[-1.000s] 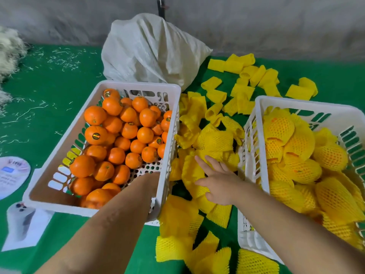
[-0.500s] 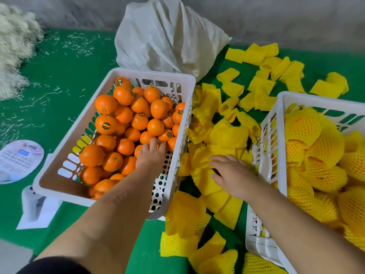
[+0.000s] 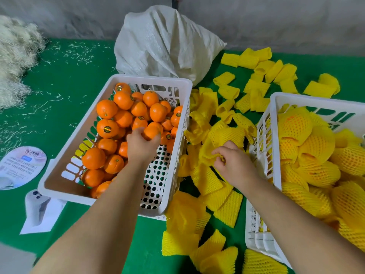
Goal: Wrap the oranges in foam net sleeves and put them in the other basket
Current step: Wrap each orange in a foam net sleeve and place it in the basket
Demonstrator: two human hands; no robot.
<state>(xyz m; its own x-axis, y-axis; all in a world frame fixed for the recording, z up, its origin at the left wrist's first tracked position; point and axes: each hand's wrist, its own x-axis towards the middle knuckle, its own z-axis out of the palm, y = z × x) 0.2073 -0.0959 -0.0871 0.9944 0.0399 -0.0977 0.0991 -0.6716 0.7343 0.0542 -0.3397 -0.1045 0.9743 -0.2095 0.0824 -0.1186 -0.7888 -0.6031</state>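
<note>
1. Left hand (image 3: 142, 145), frame centre, fingers curled round one orange (image 3: 151, 132) in the left basket (image 3: 59, 175).
2. Right hand (image 3: 235, 165) pinches a foam sleeve (image 3: 206, 154) from the loose pile between the baskets.
3. Right basket (image 3: 276, 119) holds many wrapped fruit; dozens bare remain. Judged roughly half done.

- Bright orange oranges (image 3: 106, 108), some with dark round stickers
- Yellow netted foam sleeves (image 3: 227, 210)
- White perforated baskets (image 3: 178, 123)
- Green table cover (image 3: 65, 86)
- Off-white sack (image 3: 164, 44)
</note>
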